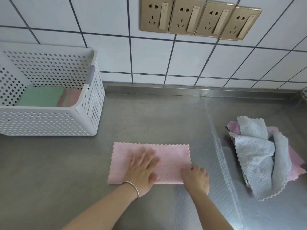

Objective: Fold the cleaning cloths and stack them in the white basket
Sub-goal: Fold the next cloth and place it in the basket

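Note:
A pink cleaning cloth, folded into a long rectangle, lies flat on the steel counter. My left hand rests palm down on its middle, fingers spread. My right hand pinches the cloth's near right corner. The white perforated basket stands at the left and holds a folded green cloth beside a folded pink cloth. A loose pile of grey-blue and pink cloths lies at the right.
The counter meets a white tiled wall at the back. Several gold wall sockets hang above. A dimpled, shinier strip of steel runs between the folded cloth and the pile.

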A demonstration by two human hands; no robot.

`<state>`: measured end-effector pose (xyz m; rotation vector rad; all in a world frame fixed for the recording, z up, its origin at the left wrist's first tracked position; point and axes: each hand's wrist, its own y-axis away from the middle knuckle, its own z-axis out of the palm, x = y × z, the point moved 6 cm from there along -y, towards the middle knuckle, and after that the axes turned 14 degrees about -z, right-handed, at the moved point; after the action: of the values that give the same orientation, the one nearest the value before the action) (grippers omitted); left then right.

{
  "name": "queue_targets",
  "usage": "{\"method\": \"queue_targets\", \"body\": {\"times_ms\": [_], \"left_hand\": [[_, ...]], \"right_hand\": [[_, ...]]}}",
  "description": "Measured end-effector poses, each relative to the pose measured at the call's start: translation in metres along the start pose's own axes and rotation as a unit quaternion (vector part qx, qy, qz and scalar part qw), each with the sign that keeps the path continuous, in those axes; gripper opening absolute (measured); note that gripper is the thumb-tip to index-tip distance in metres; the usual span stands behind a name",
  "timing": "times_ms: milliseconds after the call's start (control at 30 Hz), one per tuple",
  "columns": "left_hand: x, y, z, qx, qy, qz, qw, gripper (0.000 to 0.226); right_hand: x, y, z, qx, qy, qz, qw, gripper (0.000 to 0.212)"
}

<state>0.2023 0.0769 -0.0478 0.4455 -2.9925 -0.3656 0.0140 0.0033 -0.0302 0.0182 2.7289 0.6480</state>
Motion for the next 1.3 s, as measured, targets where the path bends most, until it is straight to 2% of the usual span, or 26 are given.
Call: {"method": "queue_targets", "body": {"times_ms": [67, 200, 300, 367, 433, 467, 533, 567, 633, 700, 800, 900, 967, 1100, 1133, 1233, 1300], "left_hand": [[0.006, 0.001, 0.008, -0.017, -0.018, 0.026, 0.999, 0.062], [0.004, -0.001, 0.015, -0.063, -0.013, 0.015, 0.998, 0.069], [0.005, -0.002, 0.010, -0.073, -0.029, 0.004, 0.997, 0.074], [0.010, -0.004, -0.002, -0.100, -0.001, -0.018, 0.995, 0.069], [0.015, -0.008, -0.022, -0.081, 0.106, -0.036, 0.990, 0.059], [0.015, -0.009, -0.037, -0.052, 0.210, -0.056, 0.975, 0.051], [0.009, -0.007, -0.064, -0.004, 0.401, -0.109, 0.910, 0.030], [0.007, -0.006, -0.076, 0.015, 0.466, -0.125, 0.876, 0.021], [0.005, -0.004, -0.090, 0.034, 0.523, -0.135, 0.841, 0.014], [0.001, -0.003, -0.094, 0.035, 0.517, -0.147, 0.843, 0.012], [-0.009, -0.004, -0.093, 0.052, 0.484, -0.183, 0.854, 0.005], [-0.016, -0.003, -0.087, 0.033, 0.479, -0.230, 0.846, 0.013], [-0.020, -0.003, -0.081, 0.009, 0.492, -0.256, 0.832, 0.015], [-0.035, 0.000, -0.079, 0.020, 0.510, -0.285, 0.811, 0.007], [-0.042, 0.002, -0.079, 0.031, 0.512, -0.291, 0.808, 0.012], [-0.063, 0.010, -0.078, 0.052, 0.493, -0.300, 0.815, 0.028], [-0.076, 0.013, -0.073, 0.053, 0.477, -0.305, 0.823, 0.032]], "right_hand": [[0.000, 0.002, 0.002, -0.032, -0.004, 0.002, 0.999, 0.047], [-0.004, 0.009, -0.003, -0.051, -0.112, 0.007, 0.992, 0.035], [-0.010, 0.019, -0.009, 0.015, -0.177, -0.014, 0.984, 0.020], [-0.021, 0.028, -0.014, 0.069, -0.171, -0.080, 0.980, 0.013], [-0.034, 0.037, -0.014, 0.120, -0.151, -0.156, 0.969, 0.014], [-0.040, 0.041, -0.014, 0.140, -0.140, -0.185, 0.963, 0.016], [-0.057, 0.050, -0.013, 0.174, -0.126, -0.237, 0.947, 0.018], [-0.065, 0.054, -0.012, 0.190, -0.117, -0.269, 0.937, 0.018], [-0.081, 0.061, -0.010, 0.211, -0.093, -0.324, 0.918, 0.024], [-0.094, 0.066, -0.006, 0.223, -0.073, -0.363, 0.902, 0.030], [-0.106, 0.072, -0.001, 0.227, -0.047, -0.407, 0.883, 0.027], [-0.114, 0.075, 0.008, 0.219, -0.045, -0.440, 0.870, 0.052], [-0.119, 0.076, 0.013, 0.212, -0.038, -0.464, 0.859, 0.058], [-0.121, 0.083, 0.019, 0.231, -0.009, -0.527, 0.818, 0.036], [-0.120, 0.083, 0.021, 0.228, 0.007, -0.521, 0.823, 0.041], [-0.115, 0.076, 0.032, 0.181, 0.075, -0.472, 0.860, 0.082], [-0.115, 0.070, 0.043, 0.137, 0.112, -0.457, 0.871, 0.100]]}}
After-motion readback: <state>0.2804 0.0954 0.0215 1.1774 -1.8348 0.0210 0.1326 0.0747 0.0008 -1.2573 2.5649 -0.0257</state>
